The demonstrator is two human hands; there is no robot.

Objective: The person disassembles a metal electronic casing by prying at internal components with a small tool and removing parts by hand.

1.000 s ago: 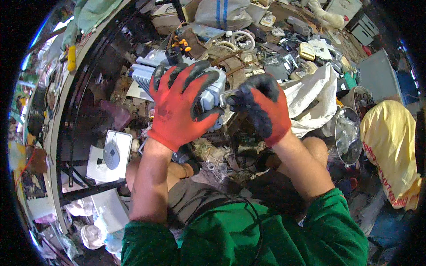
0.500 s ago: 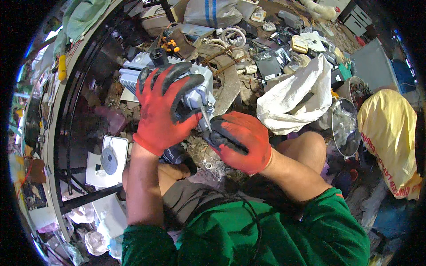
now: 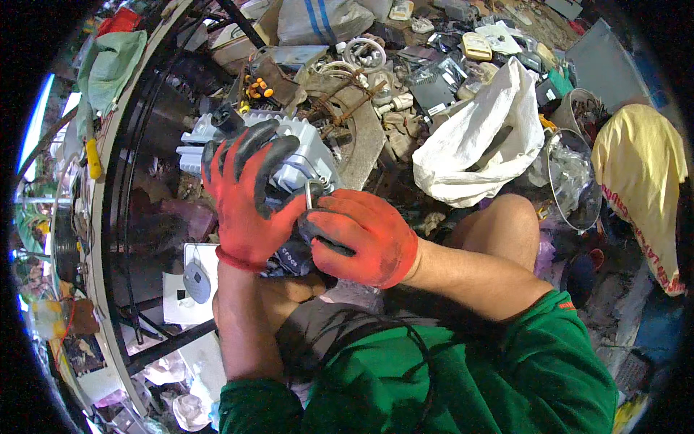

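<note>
Matt, ribbed, metal-looking housing (image 3: 312,150)

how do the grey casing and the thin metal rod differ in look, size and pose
Size: the grey casing is broad and bulky; the thin metal rod is far smaller. Look: the casing is boxy with ribs at one end, while the rod is slim and looks curved on top. Pose: the casing lies beneath the spread left grip; the rod pokes up from the closed right grip. Both are greyish.

Pale grey housing (image 3: 309,148), blue-striped whitish sack (image 3: 295,25)
</note>
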